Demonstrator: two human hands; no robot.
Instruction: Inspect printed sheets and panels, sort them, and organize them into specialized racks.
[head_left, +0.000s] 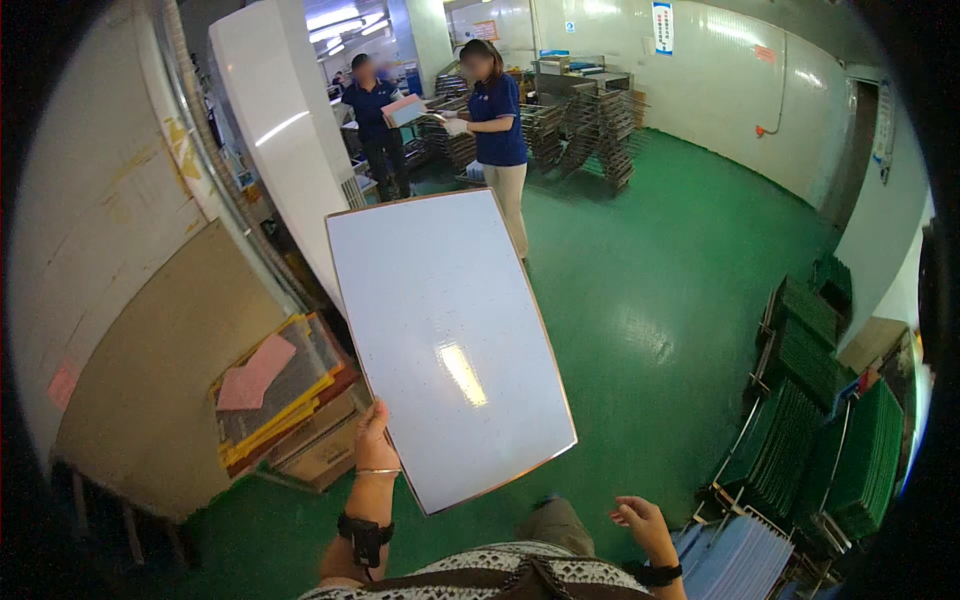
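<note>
On my far left a stack of flat sheets and cardboard (285, 400), with a pink arrow-shaped piece lying on top, sits low against the beige wall, and just beside it my left hand (375, 440) grips the large white panel (445, 340) at its lower left edge. My fingers there are pressed together along the edge, the thumb side toward me, though I cannot tell how far they wrap round the back. The panel is up in front of me, off the floor, tilted so its far end leans away and to the left, and a ceiling light glares off its glossy face. One hand on one edge of a sheet this wide is a weak hold, I judge: it could flex or swing, and a thin copper-coloured rim runs round it, so I would keep my grip on the border and off the shiny face. My right hand (640, 520) hangs free below the panel's lower right corner, apart from it, fingers loosely curled and holding nothing; I would bring it under that corner to share the load and keep the sheet flat. Farther right, racks of green boards (800, 420) stand on the green floor (650, 300), near enough that I should watch the panel's right edge. Two people in blue shirts (495, 120) work well ahead, clear of me.
</note>
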